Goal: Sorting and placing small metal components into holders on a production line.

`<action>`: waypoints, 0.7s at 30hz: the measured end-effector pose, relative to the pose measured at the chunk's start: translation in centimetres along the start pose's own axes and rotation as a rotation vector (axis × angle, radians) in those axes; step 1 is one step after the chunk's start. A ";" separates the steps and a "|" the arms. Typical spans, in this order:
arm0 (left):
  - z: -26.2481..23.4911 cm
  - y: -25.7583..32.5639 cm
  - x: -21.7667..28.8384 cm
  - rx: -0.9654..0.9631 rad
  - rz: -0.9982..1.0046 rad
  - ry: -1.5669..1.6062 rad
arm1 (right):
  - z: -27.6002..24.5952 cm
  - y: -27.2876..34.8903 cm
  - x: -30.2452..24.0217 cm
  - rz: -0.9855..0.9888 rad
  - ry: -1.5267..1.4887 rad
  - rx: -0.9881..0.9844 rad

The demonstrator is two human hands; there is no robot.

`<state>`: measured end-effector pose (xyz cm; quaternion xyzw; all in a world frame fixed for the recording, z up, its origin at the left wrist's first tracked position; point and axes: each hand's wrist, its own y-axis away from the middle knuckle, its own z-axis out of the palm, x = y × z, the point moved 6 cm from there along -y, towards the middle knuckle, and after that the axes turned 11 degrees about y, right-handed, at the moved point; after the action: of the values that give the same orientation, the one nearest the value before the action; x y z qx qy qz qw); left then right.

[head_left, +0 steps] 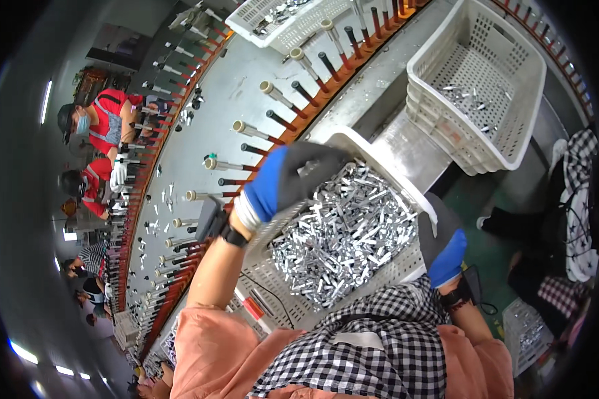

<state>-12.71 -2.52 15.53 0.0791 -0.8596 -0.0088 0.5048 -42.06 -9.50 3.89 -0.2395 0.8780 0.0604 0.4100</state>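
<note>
Here at the near end, the left hand (296,179), gloved in blue and black, is arching over the far left side of a white perforated basket (398,271), its back turning up to us; its fingers are pointing right and bending downward, and we cannot tell whether they are pinching the rim or any part. Over on the right, the right hand (444,243), in a matching glove, is pressing close against the basket's right rim; its fingers are sitting together there, though how firmly they are gripping we cannot tell. Between the two hands, a heap of small silver metal parts (346,233) is filling the basket, right in front of the checked apron (379,359). Beyond, on the far right, a stack of white baskets (439,126) is standing, a few silver parts lying in the top one. To the far left, a row of upright rods (279,98) is lining an orange ledge along the grey bench (213,86), and co-workers in red (110,123) are working across it.
</note>
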 end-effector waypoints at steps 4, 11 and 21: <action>-5.4 -3.6 -0.5 0.347 0.152 0.378 | 0.1 0.2 -0.4 -0.019 0.004 0.014; -2.0 -6.7 -2.4 0.269 0.084 0.296 | -0.3 0.2 -1.2 -0.023 0.025 0.024; -13.3 -13.9 -6.4 0.537 0.040 0.966 | -0.8 0.2 -0.9 -0.025 -0.017 0.074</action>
<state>3.73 -14.47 15.18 0.1838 -0.5038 0.2577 0.8037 -42.16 -9.25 5.10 -0.2349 0.8730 0.0249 0.4267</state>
